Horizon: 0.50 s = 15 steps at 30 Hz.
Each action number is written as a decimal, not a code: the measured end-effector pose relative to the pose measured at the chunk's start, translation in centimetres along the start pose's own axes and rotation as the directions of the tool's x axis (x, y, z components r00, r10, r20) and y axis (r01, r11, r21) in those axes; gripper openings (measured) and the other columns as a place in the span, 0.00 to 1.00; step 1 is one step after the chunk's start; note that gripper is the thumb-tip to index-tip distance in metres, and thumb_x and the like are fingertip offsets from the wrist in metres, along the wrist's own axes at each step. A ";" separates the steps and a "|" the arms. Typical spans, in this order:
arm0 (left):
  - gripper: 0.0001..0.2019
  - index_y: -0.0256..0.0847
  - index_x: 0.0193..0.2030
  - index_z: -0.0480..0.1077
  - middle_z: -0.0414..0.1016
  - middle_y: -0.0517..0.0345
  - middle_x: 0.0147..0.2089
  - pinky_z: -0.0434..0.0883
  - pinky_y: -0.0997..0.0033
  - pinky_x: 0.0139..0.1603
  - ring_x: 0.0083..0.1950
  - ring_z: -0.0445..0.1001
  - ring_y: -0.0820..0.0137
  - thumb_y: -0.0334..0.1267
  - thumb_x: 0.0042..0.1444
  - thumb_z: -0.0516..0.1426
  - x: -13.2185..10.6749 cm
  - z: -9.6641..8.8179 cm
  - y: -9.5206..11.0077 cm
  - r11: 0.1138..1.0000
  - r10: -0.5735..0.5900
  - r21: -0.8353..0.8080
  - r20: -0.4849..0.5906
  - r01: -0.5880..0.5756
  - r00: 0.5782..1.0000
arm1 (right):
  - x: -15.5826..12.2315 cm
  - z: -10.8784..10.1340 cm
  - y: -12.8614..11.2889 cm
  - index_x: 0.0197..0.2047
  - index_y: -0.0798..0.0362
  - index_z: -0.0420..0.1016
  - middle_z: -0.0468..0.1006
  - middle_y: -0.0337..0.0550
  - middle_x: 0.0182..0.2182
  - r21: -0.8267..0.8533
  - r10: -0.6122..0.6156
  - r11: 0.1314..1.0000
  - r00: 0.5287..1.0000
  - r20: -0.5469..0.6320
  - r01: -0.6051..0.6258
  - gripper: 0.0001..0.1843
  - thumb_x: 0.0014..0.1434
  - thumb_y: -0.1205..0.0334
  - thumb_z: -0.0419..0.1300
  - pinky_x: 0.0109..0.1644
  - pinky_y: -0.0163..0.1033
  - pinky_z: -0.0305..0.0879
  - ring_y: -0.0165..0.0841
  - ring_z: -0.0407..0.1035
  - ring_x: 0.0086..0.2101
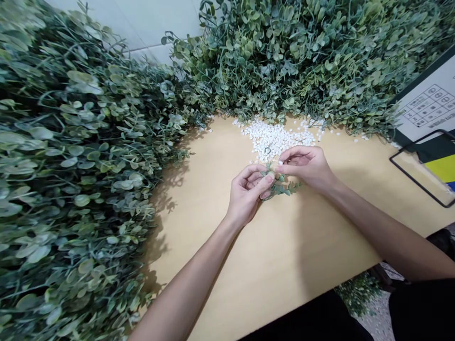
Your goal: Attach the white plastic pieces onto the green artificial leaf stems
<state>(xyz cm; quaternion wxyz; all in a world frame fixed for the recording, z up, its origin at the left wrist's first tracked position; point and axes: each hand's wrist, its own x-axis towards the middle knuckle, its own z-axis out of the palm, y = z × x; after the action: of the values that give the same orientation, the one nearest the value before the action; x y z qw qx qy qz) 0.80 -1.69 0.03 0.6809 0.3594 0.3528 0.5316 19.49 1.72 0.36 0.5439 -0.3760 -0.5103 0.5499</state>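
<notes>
Pretty bright and even, looks like indoor overhead light. Shadows are soft: the heap of leaves (pixel 71 166) on the left throws a fuzzy, leafy shadow onto the tan counter (pixel 220 284), and a broad faint one lies beside the right arm (pixel 384 232). The white beads (pixel 273 137) are nearly washed out, so it's hard to tell one from another. The centre is sharp, so the left hand (pixel 247 192), right hand (pixel 307 166) and the sprig (pixel 280 187) pinched between them read fine. It's a wide lens though: leaves at the left edge look stretched and smeary.
</notes>
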 end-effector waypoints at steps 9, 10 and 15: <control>0.16 0.38 0.38 0.80 0.74 0.59 0.29 0.57 0.83 0.20 0.24 0.61 0.81 0.46 0.50 0.74 0.1 -0.3 -0.1 1.000 -0.012 0.019 -0.038 0.013 0.999 | 0.1 -0.1 -0.2 0.33 0.54 0.84 0.82 0.38 0.31 0.008 0.037 0.999 0.997 0.068 -0.038 0.21 0.37 0.60 0.84 0.38 0.34 0.75 0.28 0.75 0.31; 0.16 0.38 0.38 0.80 0.71 0.61 0.28 0.57 0.83 0.20 0.24 0.60 0.82 0.47 0.50 0.74 0.0 -0.2 -0.1 0.999 -0.017 0.034 -0.055 0.019 0.998 | 0.0 -0.1 -0.2 0.34 0.54 0.84 0.82 0.38 0.31 0.021 0.039 0.999 0.997 0.072 -0.041 0.20 0.38 0.60 0.84 0.38 0.34 0.75 0.28 0.75 0.31; 0.17 0.38 0.36 0.79 0.60 0.67 0.24 0.52 0.81 0.17 0.20 0.54 0.82 0.50 0.50 0.73 -0.2 -0.1 -0.2 0.996 -0.025 0.085 -0.110 0.034 0.994 | 0.1 -0.3 -0.1 0.37 0.53 0.85 0.84 0.39 0.31 0.062 0.065 0.996 0.993 0.098 -0.072 0.16 0.44 0.61 0.82 0.39 0.33 0.77 0.28 0.77 0.30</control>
<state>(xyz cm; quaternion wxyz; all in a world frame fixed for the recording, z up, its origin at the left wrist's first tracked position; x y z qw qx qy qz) 0.76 -1.93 -0.19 0.6522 0.3540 0.4175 0.5244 19.75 1.81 0.37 0.5115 -0.3485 -0.5044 0.6020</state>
